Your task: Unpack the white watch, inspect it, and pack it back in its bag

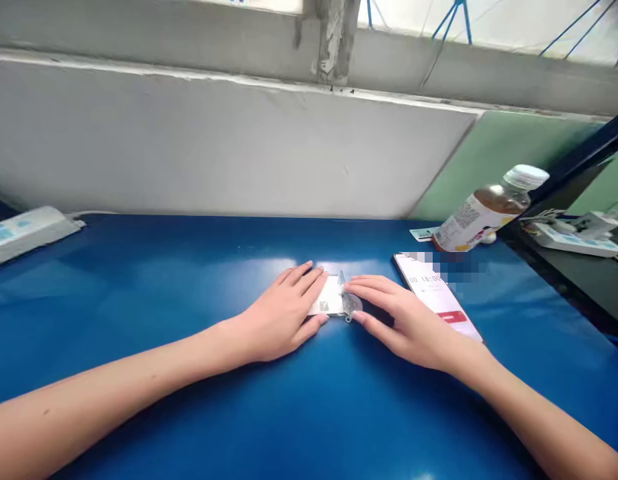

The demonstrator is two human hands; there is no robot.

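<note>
A small flat white packet (pixel 329 297) with a dark square code printed on it lies on the blue tabletop. My left hand (pixel 283 313) rests flat over its left part, fingers stretched out, and covers that end. At the packet's right end is a clear plastic piece (pixel 353 305) with a rounded edge; a thin part of it sticks up. My right hand (pixel 396 320) has its thumb at the lower edge of this clear piece and its fingertips at the upper side, the piece lying between them. The exact kind of packet cannot be made out.
A phone (pixel 441 297) with a lit screen lies just right of my right hand. Behind it, a drink bottle (pixel 481 213) with a white cap leans to the right. A white power strip (pixel 31 233) sits at far left, another (pixel 573 240) at far right. A wall (pixel 229 147) closes the back.
</note>
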